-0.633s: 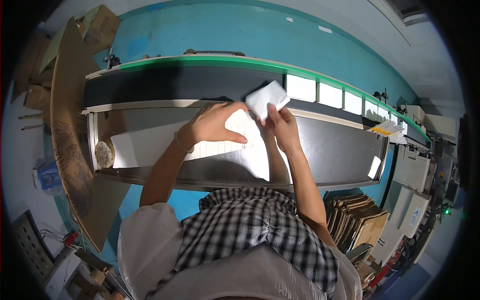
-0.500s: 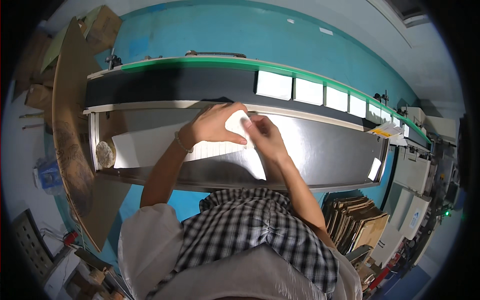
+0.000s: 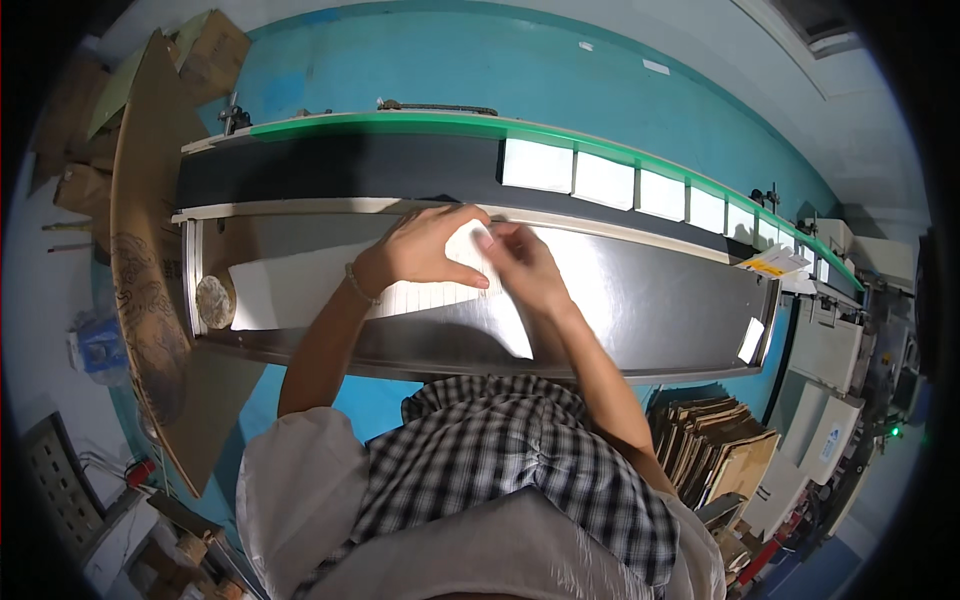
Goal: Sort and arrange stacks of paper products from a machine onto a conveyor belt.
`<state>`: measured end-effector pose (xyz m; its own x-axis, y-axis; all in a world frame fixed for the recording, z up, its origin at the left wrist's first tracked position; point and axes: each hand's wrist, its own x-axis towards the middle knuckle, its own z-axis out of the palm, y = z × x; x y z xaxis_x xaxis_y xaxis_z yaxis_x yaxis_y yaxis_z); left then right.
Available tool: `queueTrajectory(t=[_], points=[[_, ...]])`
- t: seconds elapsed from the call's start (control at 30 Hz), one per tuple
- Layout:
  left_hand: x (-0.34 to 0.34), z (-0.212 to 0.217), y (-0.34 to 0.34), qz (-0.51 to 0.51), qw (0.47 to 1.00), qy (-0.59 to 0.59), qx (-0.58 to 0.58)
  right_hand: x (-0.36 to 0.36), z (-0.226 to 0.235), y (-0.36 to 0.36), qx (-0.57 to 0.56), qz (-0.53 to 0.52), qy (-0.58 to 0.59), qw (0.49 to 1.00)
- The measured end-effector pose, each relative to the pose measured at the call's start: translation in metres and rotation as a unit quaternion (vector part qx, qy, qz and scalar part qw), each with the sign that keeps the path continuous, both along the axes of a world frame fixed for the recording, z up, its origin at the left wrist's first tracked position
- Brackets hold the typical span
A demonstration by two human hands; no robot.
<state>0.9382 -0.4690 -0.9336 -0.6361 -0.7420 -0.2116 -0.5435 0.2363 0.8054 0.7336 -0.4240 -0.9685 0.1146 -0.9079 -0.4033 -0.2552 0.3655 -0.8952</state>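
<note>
Over a shallow metal tray, my left hand curves thumb and fingers around a small white paper piece, gripping it by its edges. My right hand bends its fingers against the right side of this paper; they are partly blurred, and whether they pinch it is unclear. Beneath and to the left of my hands, a long row of overlapping white paper pieces lies in the tray. Its right end shows below my right hand.
Beyond the tray runs a dark conveyor belt carrying several white rectangular pieces under a green rail. A round, tape-like roll sits at the tray's left end. Flattened cardboard is stacked at lower right; a large cardboard sheet stands left.
The white pieces on the belt have shifted left. My right hand has moved slightly left against the paper, while my left hand keeps nearly the same position.
</note>
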Motion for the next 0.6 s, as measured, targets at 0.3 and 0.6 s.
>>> queueTrajectory(t=[0.3, 0.6], points=[[0.017, 0.003, 0.0, 0.025, 0.999, -0.044, -0.01, -0.018, 0.004, -0.004, 0.077, 0.065, 0.042, 0.994], [0.019, 0.007, -0.006, 0.027, 0.999, 0.02, 0.007, 0.019, 0.002, -0.003, 0.011, 0.053, 0.003, 0.999]])
